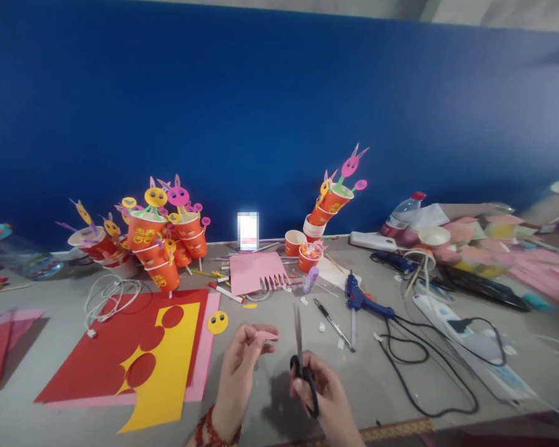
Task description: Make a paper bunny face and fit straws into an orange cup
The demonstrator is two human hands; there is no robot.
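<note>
Between the thumb and fingers of my left hand [242, 354] is a small piece of pink paper [266, 336]. My right hand [323, 385] grips black-handled scissors [299, 335], their blades pointing up and away from me, apart from the paper. Beyond my left hand lies a yellow paper circle [218, 322] with two dark eyes and a drawn mouth. Left of it, a yellow sheet [170, 372] with round cut-outs rests on a red sheet [86, 366], over pink paper.
Orange cups [163, 273] with paper bunny faces stand at the back left; another stack [323, 214] leans at the back right. A blue glue gun [366, 299], its looping black cord, a pen [334, 324] and a white power strip [475, 354] lie to the right. A lit phone [248, 231] stands behind pink paper.
</note>
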